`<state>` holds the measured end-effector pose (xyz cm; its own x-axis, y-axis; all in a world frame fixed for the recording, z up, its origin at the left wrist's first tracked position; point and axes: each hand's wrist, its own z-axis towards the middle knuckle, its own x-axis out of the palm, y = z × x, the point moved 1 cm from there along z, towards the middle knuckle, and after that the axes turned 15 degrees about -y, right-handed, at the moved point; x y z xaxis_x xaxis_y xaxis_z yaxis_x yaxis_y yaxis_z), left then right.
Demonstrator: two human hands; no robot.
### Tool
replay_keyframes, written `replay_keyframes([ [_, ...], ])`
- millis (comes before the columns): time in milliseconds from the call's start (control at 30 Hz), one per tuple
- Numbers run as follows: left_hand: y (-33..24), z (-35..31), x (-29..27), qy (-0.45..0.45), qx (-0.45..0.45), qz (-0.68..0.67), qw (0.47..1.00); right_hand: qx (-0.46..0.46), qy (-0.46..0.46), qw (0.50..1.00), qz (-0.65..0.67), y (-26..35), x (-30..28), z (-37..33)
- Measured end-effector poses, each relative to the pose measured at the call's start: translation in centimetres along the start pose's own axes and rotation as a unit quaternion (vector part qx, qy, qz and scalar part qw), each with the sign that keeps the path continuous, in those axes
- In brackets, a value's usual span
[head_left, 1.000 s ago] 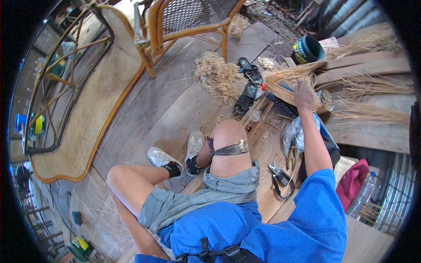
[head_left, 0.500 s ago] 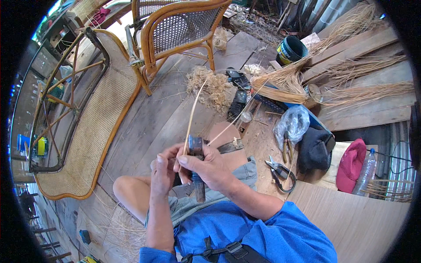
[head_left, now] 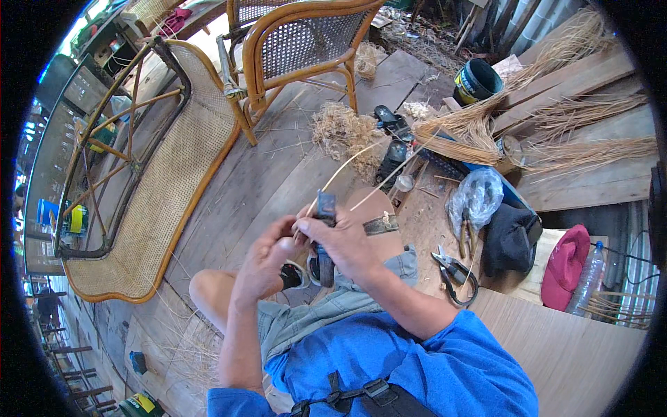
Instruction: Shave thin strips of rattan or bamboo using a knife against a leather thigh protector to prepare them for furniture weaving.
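Seemingly seated at a wooden bench point(head_left: 570, 347), a person in a blue shirt holds work up over their knees, seen from above. The right hand point(head_left: 344, 243) is clenched around a small dark knife-like tool point(head_left: 325, 208), its blue-grey upper part standing up out of the fist. The left hand point(head_left: 267, 254) meets it from the left, fingers pinched on the near end of a thin pale cane strand point(head_left: 340, 170). The strand rises from between the hands and arcs away toward the far side; a second fine strand runs off to the right beside it.

As a judgement, the strand is very light, springy and smooth: it bends without kinking in a wide curve but would likely split or snap if folded sharply. It is best gripped close to the working end, right beside the tool, where both hands now are; held further out it would whip about. The tool looks rigid and small, best held by its lower handle.

On the bench near its left edge lie pliers point(head_left: 455, 271) and a clear plastic bag point(head_left: 476, 198), with a dark cloth point(head_left: 511, 240) just beside them. Toward the bench's near right corner rest a red cap point(head_left: 566, 267) and a plastic bottle point(head_left: 590, 278). At the far edge lie bundles of cane fibre point(head_left: 472, 128) and a dark bucket point(head_left: 476, 80). On the plank floor to the left are a woven rattan bench frame point(head_left: 160, 181) and a rattan chair point(head_left: 306, 45).
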<state>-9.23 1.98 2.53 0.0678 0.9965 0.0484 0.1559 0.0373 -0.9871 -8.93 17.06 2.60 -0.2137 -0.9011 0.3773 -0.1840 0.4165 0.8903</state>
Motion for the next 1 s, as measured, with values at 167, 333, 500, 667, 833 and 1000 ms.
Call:
replay_keyframes([
  [167,1.7,0.1,0.5,0.036,-0.057,0.15,0.986,-0.038,-0.001,0.999,-0.034,-0.4,-0.4,-0.5],
  [333,4.5,-0.4,0.0,0.024,-0.027,0.048,0.998,-0.04,-0.017,0.997,-0.063,-1.7,-0.8,0.0],
  [500,2.0,-1.3,-2.6,0.07,-0.196,-0.061,0.976,0.102,-0.036,0.993,0.041,-1.6,-2.2,2.0],
  [667,1.5,-1.9,-9.4,-0.048,-0.005,0.318,0.947,0.026,-0.253,0.962,0.104,3.2,-8.2,6.8],
  [833,2.8,-0.8,-22.5,-0.201,0.055,0.539,0.816,-0.068,-0.272,0.951,0.128,3.5,-14.4,9.7],
  [1000,5.7,-1.8,-26.9,-0.275,0.023,0.54,0.795,-0.067,-0.279,0.952,0.111,2.2,-14.5,9.6],
])
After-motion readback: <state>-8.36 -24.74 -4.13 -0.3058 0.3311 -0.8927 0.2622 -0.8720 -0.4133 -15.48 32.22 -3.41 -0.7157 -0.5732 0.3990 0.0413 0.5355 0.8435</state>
